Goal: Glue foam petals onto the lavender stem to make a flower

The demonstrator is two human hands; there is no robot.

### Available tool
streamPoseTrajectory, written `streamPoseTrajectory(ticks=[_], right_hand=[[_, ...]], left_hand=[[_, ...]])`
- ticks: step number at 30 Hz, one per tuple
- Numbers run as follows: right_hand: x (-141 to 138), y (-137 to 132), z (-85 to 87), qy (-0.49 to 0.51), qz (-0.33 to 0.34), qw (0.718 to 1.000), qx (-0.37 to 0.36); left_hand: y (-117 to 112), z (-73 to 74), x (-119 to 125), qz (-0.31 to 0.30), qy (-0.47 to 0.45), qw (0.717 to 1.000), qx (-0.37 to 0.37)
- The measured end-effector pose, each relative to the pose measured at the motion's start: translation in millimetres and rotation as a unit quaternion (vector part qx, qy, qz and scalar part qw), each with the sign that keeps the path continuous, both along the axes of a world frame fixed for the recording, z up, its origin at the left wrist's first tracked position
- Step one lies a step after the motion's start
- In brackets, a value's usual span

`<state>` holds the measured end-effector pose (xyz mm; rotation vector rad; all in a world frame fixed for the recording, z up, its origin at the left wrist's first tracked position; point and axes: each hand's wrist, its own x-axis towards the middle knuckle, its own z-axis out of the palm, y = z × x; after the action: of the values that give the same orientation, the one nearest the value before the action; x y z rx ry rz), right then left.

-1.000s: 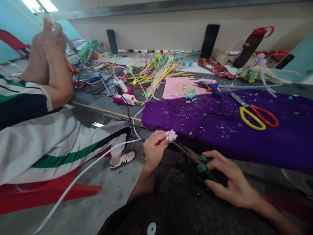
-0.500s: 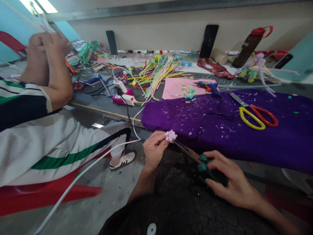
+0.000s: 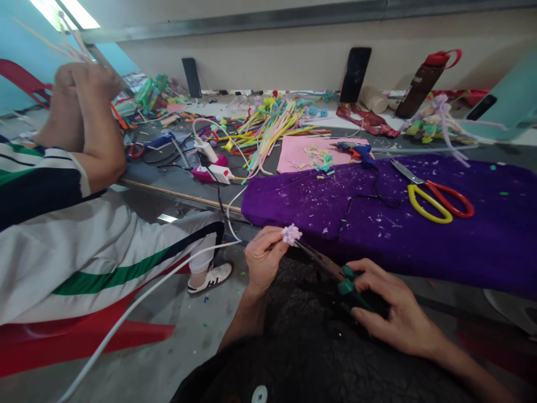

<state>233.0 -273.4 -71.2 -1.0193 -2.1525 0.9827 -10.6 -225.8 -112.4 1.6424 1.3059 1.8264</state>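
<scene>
Between the fingertips of my left hand point(image 3: 264, 257) is a small, fluffy pale-lilac flower point(image 3: 291, 234). My right hand point(image 3: 388, 302) has its thumb and fingers in the handles of green-handled scissors point(image 3: 346, 282). The dark blades point left, and their tips reach the lower right side of the flower. Whether the tips touch it, I cannot tell. Both hands are over my lap, in front of the table edge.
A purple cloth point(image 3: 302, 196) drapes the table, bearing red-and-yellow scissors point(image 3: 436, 198). Behind lie a glue gun point(image 3: 354, 150), a pink sheet point(image 3: 293, 151) with clippings and colourful pipe cleaners point(image 3: 272, 129). A white cable point(image 3: 126, 313) crosses at left, beside a seated person point(image 3: 92, 129).
The view has shifted slightly. My hands, the flower and the scissors hold almost the same position against each other.
</scene>
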Motion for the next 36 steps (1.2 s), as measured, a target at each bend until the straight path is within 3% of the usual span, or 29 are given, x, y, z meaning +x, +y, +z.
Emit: streamPoseTrajectory(ticks=[12,27,32,36], right_hand=[[0.4,0.3,-0.9,-0.014,0.0,1.0,0.005],[1.2,-1.0,-12.9,-0.068,-0.007,0.991,0.117],[3.6,-1.2,-13.9,-0.062,0.002,0.992,0.108],[2.9,1.2,-7.7,-0.035,0.032,0.998,0.041]], left_hand=[[0.4,3.1,-2.3,0.002,0.048,0.998,0.039],[0.9,0.9,-5.5,-0.002,0.07,0.996,0.058],[1.0,-0.9,-5.9,-0.014,0.057,0.996,0.061],[0.8,-1.5,-6.2,-0.021,0.064,0.996,0.065]])
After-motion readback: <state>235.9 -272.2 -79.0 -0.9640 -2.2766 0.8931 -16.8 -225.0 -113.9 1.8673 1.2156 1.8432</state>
